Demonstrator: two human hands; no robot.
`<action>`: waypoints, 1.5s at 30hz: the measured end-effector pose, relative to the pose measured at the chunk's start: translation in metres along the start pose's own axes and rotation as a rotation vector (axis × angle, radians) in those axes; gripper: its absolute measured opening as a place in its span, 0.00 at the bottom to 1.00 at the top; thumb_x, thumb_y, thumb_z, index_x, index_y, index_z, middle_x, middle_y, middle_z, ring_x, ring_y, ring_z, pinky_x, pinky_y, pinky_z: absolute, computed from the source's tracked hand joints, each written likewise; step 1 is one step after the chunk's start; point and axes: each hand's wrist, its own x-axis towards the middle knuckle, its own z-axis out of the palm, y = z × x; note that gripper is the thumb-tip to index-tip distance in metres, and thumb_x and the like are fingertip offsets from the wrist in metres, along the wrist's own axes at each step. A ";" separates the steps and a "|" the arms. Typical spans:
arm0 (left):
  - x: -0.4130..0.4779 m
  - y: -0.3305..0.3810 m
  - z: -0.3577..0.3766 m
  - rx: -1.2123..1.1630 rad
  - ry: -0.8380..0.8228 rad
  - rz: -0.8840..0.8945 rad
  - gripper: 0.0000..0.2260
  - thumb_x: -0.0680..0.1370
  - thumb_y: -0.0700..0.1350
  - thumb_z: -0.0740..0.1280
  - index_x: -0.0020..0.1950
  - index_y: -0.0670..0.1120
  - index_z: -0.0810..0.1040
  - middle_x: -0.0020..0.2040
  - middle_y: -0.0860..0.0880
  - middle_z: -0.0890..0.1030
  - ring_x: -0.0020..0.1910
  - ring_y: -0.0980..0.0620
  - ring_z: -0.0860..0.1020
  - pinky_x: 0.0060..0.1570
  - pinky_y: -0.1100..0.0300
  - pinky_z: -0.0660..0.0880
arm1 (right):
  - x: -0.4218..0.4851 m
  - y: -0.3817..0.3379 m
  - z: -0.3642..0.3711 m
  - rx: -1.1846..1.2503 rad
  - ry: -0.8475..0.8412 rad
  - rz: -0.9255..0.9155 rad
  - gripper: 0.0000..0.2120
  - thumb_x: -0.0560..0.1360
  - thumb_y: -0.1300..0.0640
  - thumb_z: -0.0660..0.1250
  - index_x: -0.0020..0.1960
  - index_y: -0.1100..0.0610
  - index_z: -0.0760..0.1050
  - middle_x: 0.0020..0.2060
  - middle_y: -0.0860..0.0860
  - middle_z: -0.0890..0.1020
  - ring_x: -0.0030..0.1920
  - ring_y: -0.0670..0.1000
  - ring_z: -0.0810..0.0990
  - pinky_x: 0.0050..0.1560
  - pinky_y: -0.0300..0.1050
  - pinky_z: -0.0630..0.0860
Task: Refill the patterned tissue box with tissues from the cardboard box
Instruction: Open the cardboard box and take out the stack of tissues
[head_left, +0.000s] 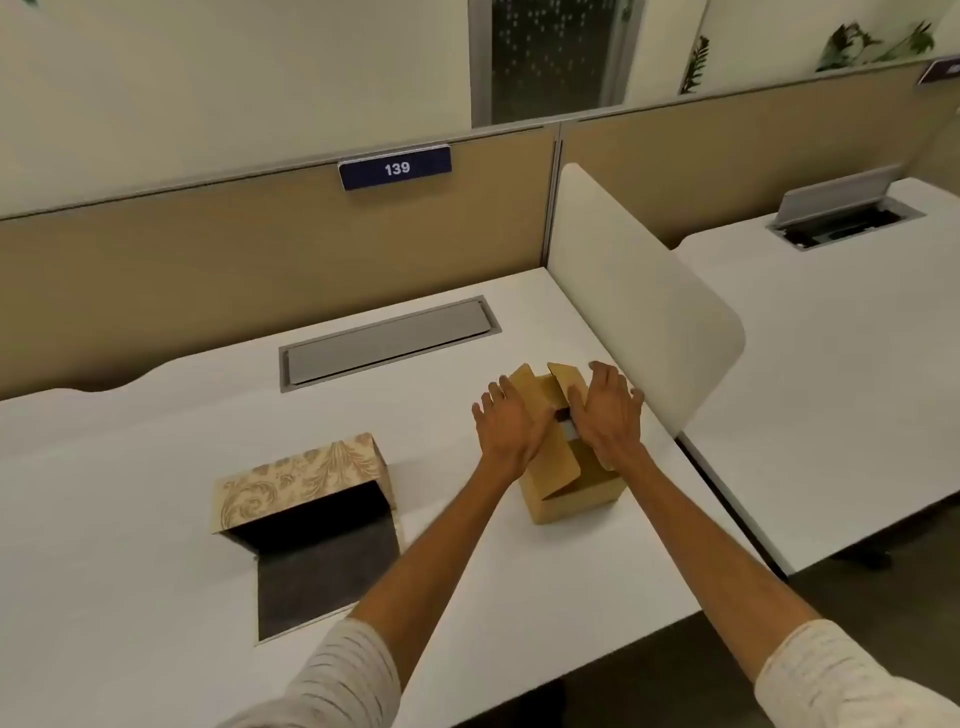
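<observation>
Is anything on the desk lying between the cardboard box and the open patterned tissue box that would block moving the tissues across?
Nothing visible does. Bare desk separates the cardboard box from the patterned tissue box, whose open side faces the camera.

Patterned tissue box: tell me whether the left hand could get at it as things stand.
Probably yes. The left hand rests on the cardboard box's flaps, gripping nothing, and only bare desk lies between it and the patterned tissue box, whose open side faces the person.

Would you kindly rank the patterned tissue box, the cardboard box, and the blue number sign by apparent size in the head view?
1. Patterned tissue box, opened out, largest.
2. Cardboard box, partly hidden by both hands.
3. Number sign, smallest, though farthest from the camera.
</observation>
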 end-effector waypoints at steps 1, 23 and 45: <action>0.000 0.003 0.005 -0.044 -0.032 -0.057 0.43 0.76 0.67 0.60 0.79 0.39 0.51 0.78 0.38 0.59 0.76 0.37 0.62 0.75 0.40 0.61 | 0.000 0.002 0.000 0.004 -0.022 -0.001 0.24 0.81 0.47 0.55 0.71 0.59 0.64 0.68 0.57 0.72 0.66 0.58 0.72 0.67 0.62 0.64; -0.014 -0.034 0.018 -0.522 0.161 -0.083 0.21 0.83 0.53 0.57 0.72 0.44 0.66 0.61 0.40 0.81 0.59 0.42 0.80 0.58 0.53 0.76 | 0.010 0.023 0.011 0.002 -0.138 -0.187 0.20 0.80 0.48 0.58 0.67 0.58 0.68 0.58 0.58 0.79 0.55 0.59 0.79 0.58 0.56 0.72; 0.007 -0.045 0.038 -0.195 0.113 -0.039 0.10 0.82 0.44 0.60 0.49 0.40 0.77 0.49 0.44 0.81 0.47 0.44 0.80 0.46 0.55 0.75 | 0.036 0.090 0.020 0.123 -0.031 0.055 0.14 0.81 0.57 0.56 0.63 0.62 0.72 0.53 0.61 0.81 0.51 0.61 0.80 0.46 0.53 0.76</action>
